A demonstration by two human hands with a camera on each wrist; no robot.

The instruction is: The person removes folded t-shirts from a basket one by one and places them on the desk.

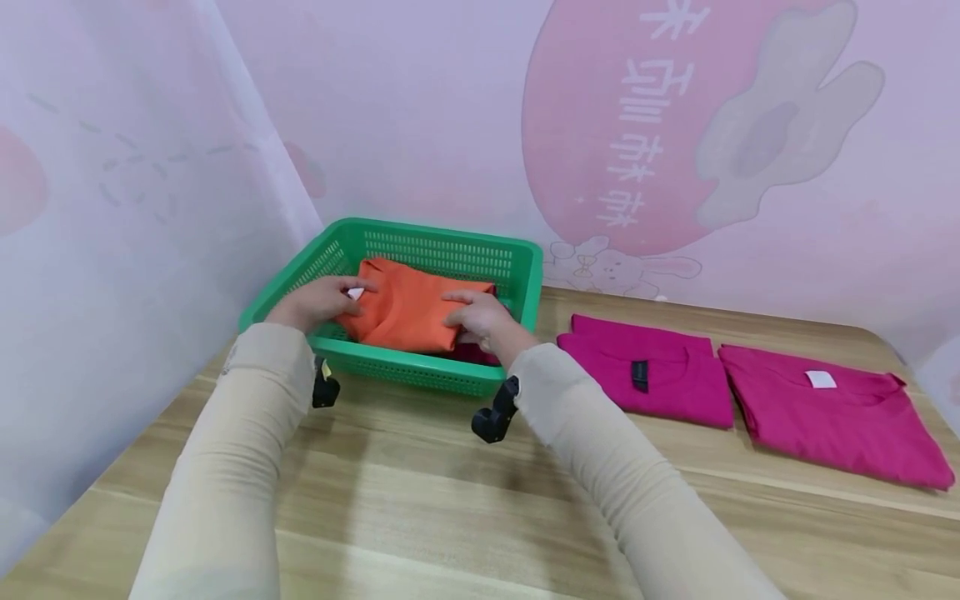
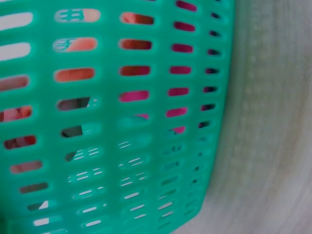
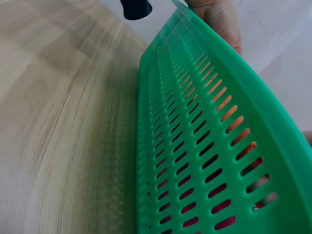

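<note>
An orange folded shirt (image 1: 412, 304) lies inside a green plastic basket (image 1: 420, 367), on top of darker magenta cloth (image 1: 474, 353). My left hand (image 1: 318, 300) holds the shirt's left side, near a small white tag (image 1: 356, 293). At its right side my right hand (image 1: 483, 321) grips the edge, some fingers hidden under the cloth. In the left wrist view the basket's slotted wall (image 2: 107, 112) covers most of the scene, with orange and magenta showing through. The right wrist view looks along the basket's outer wall (image 3: 195, 131), with part of a hand (image 3: 222, 24) above the rim.
Two magenta folded shirts lie on the wooden table (image 1: 420, 500) right of the basket: one with a black label (image 1: 640, 376), one with a white label (image 1: 821, 379). A printed pink curtain (image 1: 420, 125) hangs close behind the basket. Black wrist mounts (image 1: 495, 412) sit below the forearms.
</note>
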